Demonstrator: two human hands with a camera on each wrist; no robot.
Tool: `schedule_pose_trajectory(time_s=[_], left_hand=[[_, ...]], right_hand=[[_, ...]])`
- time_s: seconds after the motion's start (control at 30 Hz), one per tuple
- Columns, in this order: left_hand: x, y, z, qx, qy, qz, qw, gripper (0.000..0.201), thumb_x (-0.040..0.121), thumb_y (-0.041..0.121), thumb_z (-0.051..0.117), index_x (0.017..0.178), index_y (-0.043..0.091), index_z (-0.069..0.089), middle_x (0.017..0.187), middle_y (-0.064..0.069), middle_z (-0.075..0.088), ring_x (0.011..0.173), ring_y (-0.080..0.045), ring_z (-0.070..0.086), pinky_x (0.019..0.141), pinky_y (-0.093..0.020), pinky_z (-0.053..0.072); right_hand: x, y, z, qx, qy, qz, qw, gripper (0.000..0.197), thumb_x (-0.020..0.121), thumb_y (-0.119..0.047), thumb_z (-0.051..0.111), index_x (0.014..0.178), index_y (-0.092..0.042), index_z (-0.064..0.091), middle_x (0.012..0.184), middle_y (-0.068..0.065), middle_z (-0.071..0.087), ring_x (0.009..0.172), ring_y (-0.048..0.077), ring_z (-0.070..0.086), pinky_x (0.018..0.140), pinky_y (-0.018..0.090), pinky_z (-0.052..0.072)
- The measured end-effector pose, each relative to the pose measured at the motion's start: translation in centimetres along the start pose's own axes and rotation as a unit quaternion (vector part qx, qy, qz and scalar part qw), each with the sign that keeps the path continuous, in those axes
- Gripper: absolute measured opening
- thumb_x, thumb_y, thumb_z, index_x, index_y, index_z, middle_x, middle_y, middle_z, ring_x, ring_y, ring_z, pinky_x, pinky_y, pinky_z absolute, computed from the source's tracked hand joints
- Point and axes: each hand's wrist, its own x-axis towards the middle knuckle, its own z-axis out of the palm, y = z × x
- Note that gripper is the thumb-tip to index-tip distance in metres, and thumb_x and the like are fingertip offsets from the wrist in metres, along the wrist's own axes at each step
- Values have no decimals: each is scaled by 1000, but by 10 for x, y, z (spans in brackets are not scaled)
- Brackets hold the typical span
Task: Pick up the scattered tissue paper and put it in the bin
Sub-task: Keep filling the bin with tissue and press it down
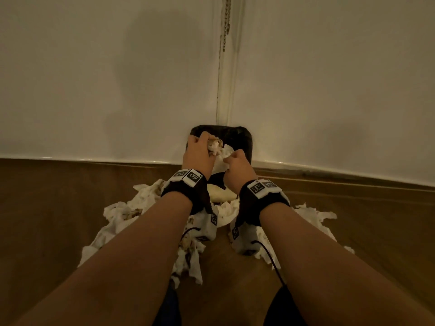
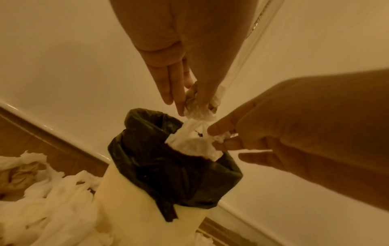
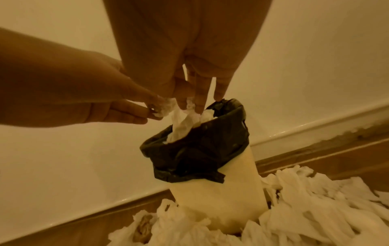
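A cream bin (image 1: 222, 195) with a black liner (image 1: 237, 135) stands on the floor against the wall. Over its mouth my left hand (image 1: 207, 147) grips a crumpled wad of tissue paper (image 1: 215, 145). From the wad a white strip (image 2: 189, 141) hangs down into the liner (image 2: 168, 166). My right hand (image 1: 231, 158) pinches that strip just beside the left hand (image 3: 151, 108). In the right wrist view the right hand (image 3: 189, 103) has its fingertips in the tissue (image 3: 183, 123) above the liner (image 3: 200, 153).
Several torn white tissue pieces lie on the wooden floor around the bin's base: a heap on the left (image 1: 122, 215), another on the right (image 1: 313, 217), some stained brown. A white wall and skirting board (image 1: 94, 158) run right behind the bin.
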Motion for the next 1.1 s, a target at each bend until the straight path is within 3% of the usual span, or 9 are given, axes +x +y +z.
schedule_pose_trajectory(time_s=[0.2,0.33,0.43,0.53,0.77,0.93,1.03,1.1], left_hand=[[8,-17,28,50,-61,-29,996,38,91,21,50,128,18,42,123,-14,40,93,-34,56,81,-39,48],[11,-21,41,87,-128,-42,987,45,96,20,44,139,17,33,137,-16,28,97,-37,56,89,-45,49],[17,-25,47,113,-178,-34,977,50,97,19,40,145,19,25,145,-17,18,112,-40,49,97,-42,44],[25,-27,51,160,-217,-34,962,54,99,26,36,149,23,16,148,-17,12,122,-42,42,103,-42,38],[36,-34,60,259,-204,-21,944,41,99,28,35,138,14,39,145,-13,24,124,-30,41,100,-40,38],[38,-38,63,284,-193,4,939,35,98,25,34,124,15,54,133,-9,46,122,-26,45,99,-39,36],[39,-39,64,318,-188,24,929,30,97,21,34,108,17,62,118,-6,60,111,-23,54,91,-36,39],[40,-39,64,326,-200,21,924,28,96,22,37,105,19,63,115,-4,61,110,-22,55,92,-37,38]], right_hand=[[21,0,21,-59,-50,-18,997,33,89,-14,50,121,-9,55,131,11,34,106,31,53,99,41,43],[33,4,33,-130,-75,-4,989,47,89,-25,49,135,-17,41,138,8,35,128,24,39,115,48,20],[39,5,40,-156,-81,16,984,57,90,-28,49,142,-15,31,144,9,32,136,27,30,116,51,7],[44,8,47,-162,-71,41,983,60,88,-29,52,142,-12,31,144,10,33,137,29,27,116,50,2],[51,9,61,-147,-10,75,986,57,88,-26,48,139,-5,32,142,15,32,136,32,25,116,49,1],[50,11,71,-112,51,62,990,73,85,-26,51,147,-12,14,144,12,31,136,33,24,115,50,-3],[52,13,71,-132,32,59,989,57,87,-28,49,139,-15,33,143,9,32,137,32,22,115,52,-4],[55,12,69,-138,18,65,988,48,87,-28,48,133,-15,43,142,7,34,137,32,22,115,53,-3]])
